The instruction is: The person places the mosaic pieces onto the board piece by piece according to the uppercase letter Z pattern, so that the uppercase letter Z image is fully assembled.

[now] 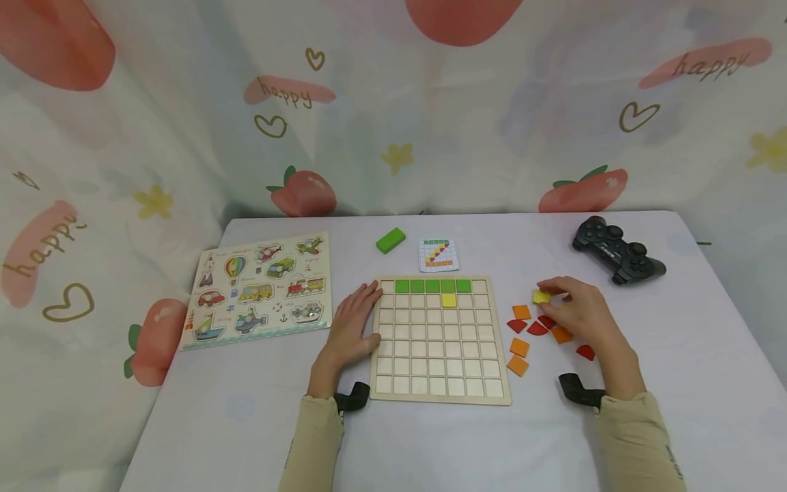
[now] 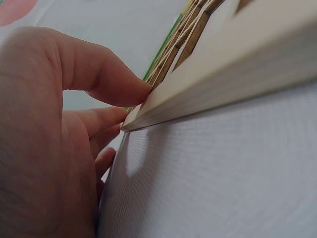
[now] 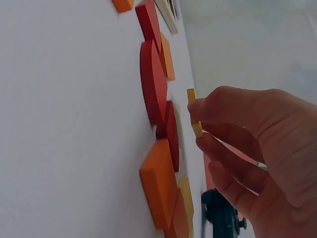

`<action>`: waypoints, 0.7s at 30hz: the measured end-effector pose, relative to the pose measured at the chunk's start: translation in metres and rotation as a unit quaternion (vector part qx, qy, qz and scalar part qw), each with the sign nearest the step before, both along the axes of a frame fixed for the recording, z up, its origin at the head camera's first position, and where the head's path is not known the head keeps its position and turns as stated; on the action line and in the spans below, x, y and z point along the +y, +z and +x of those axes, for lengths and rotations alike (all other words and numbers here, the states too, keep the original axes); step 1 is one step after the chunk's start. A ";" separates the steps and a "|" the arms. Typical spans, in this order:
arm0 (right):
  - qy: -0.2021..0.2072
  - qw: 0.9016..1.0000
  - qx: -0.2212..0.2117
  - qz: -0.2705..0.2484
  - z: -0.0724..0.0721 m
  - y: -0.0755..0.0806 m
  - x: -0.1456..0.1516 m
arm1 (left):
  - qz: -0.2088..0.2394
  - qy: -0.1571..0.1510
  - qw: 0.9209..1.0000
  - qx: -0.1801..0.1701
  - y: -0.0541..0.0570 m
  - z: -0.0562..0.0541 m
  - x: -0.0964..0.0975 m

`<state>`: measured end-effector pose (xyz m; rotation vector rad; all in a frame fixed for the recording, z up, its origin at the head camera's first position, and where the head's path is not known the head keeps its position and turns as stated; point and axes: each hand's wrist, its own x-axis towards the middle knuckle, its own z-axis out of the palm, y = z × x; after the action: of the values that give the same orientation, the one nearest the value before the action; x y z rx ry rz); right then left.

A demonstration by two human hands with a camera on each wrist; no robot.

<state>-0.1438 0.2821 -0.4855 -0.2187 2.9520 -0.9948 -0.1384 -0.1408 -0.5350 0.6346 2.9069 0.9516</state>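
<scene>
A wooden grid board (image 1: 436,347) lies flat on the table. Several green square tiles (image 1: 433,285) fill part of its top row, and one yellow tile (image 1: 449,300) sits in the row below. My left hand (image 1: 352,329) rests against the board's left edge, thumb (image 2: 126,91) touching its rim. Between thumb and fingertips, my right hand (image 1: 578,311) pinches a yellow square tile (image 3: 194,114), raised just off the table. Beneath and beside that hand lie orange square tiles (image 1: 519,347) and red curved-edge pieces (image 1: 537,329). Another yellow piece (image 3: 185,191) shows low in the right wrist view.
Behind the board are a small pattern card (image 1: 438,255) and a green block (image 1: 390,240). A picture puzzle board (image 1: 255,290) with vehicles lies at the left. The black game controller (image 1: 617,250) is at the back right, before a printed curtain (image 1: 467,130).
</scene>
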 end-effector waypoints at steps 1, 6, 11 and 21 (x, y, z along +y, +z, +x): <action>0.003 1.000 0.009 -0.008 0.000 0.000 -0.004 | -0.001 0.000 1.000 0.001 0.000 0.000 0.000; 0.044 0.995 0.070 -0.056 -0.002 -0.005 -0.030 | -0.004 0.001 1.000 0.000 0.000 0.000 0.000; 0.104 0.984 0.114 -0.092 -0.005 -0.008 -0.067 | -0.001 0.001 1.000 0.008 0.001 -0.001 -0.001; 0.178 0.977 0.080 -0.086 -0.003 -0.008 -0.128 | 0.001 -0.002 1.000 0.008 0.001 0.000 0.000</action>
<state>-0.1470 0.1541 -0.4938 -0.8335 2.8072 -1.2213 -0.1388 -0.1404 -0.5336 0.6501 2.9176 0.9526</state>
